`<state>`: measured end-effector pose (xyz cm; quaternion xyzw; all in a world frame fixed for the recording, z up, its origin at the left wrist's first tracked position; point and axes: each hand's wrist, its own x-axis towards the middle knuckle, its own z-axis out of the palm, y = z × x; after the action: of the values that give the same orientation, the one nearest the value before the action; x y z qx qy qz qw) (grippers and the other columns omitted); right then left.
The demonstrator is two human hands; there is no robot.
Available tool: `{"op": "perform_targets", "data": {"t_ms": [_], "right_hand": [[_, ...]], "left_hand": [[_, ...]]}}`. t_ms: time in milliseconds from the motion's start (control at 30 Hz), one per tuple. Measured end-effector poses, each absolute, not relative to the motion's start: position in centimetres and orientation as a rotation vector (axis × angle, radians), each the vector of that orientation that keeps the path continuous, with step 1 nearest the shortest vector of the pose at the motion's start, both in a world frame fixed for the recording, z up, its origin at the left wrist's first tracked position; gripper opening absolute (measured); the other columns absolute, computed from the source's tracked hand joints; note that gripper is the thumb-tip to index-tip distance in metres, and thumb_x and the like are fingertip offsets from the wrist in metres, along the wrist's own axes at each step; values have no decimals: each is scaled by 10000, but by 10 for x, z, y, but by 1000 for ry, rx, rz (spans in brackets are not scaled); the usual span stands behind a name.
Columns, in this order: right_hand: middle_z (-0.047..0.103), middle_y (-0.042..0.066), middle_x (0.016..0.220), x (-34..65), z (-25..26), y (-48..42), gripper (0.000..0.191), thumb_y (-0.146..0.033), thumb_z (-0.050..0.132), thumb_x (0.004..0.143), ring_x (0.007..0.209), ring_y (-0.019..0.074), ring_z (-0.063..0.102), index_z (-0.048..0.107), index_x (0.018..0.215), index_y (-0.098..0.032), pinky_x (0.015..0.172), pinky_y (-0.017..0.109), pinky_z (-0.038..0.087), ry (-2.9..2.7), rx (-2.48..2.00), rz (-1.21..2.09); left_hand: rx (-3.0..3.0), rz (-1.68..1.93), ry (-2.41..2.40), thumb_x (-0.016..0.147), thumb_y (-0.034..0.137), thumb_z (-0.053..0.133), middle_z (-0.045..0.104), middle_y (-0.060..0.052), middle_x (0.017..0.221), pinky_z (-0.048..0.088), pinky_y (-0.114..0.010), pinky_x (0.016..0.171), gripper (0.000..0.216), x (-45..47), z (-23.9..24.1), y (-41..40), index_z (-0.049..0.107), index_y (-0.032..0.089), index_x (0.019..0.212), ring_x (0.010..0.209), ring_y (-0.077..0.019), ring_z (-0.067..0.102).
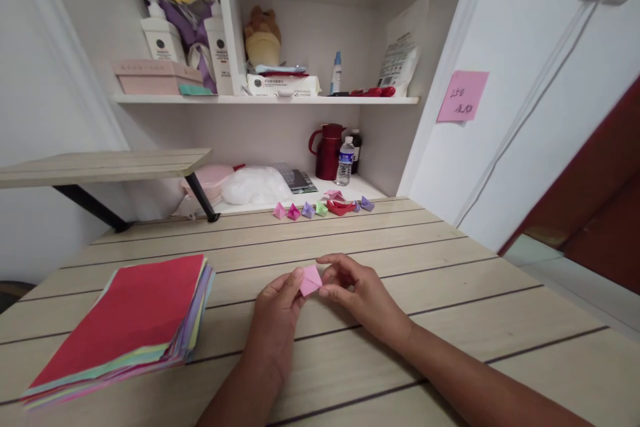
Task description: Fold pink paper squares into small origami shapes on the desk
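Note:
A small folded square of pink paper [311,279] is pinched between the thumb and fingers of my left hand [283,293], just above the wooden table. A diagonal fold line crosses its face. My right hand [353,287] is close on the right side, thumb and fingers curved apart, with the fingertips near the paper's right edge. Whether they touch it I cannot tell. Beyond my hands, a row of small folded paper pieces in pink, purple, green and red [341,207] stands along the table's far edge.
A stack of coloured paper sheets [130,307], red on top, lies at the left. Behind it stands a small raised wooden shelf [110,165] on black legs. A dark red jug [329,152] and a water bottle [345,161] stand in the cabinet beyond the table.

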<state>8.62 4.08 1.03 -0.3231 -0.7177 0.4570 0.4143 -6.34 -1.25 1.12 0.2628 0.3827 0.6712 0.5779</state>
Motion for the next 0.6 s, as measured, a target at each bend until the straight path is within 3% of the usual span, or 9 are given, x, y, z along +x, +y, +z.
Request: {"op": "perform_targets", "data": {"t_ms": [167, 267, 600], "right_hand": [[592, 78, 1187, 91, 17, 37, 349, -201, 656, 869, 1027, 192, 604, 635, 1212, -265, 854, 326, 523, -2002, -621, 771], [525, 87, 1268, 91, 19, 33, 409, -147, 619, 876, 1211, 213, 518, 619, 1259, -290, 983, 355, 485, -2076, -541, 694], [574, 64, 1201, 96, 22, 34, 435, -93, 555, 841, 1093, 200, 576, 638, 1226, -277, 910, 339, 506, -2006, -543, 967]], "left_hand": [[557, 1597, 923, 704, 391, 815, 738, -74, 821, 514, -258, 799, 286, -66, 12, -12, 744, 132, 803, 839, -166, 668], [544, 1575, 926, 703, 332, 821, 739, -63, 832, 518, -227, 754, 235, -69, 12, -12, 747, 138, 814, 797, -136, 660], [665, 1438, 933, 730, 349, 795, 751, -90, 856, 507, -267, 803, 283, -69, 14, -13, 762, 116, 887, 808, -160, 663]]}}
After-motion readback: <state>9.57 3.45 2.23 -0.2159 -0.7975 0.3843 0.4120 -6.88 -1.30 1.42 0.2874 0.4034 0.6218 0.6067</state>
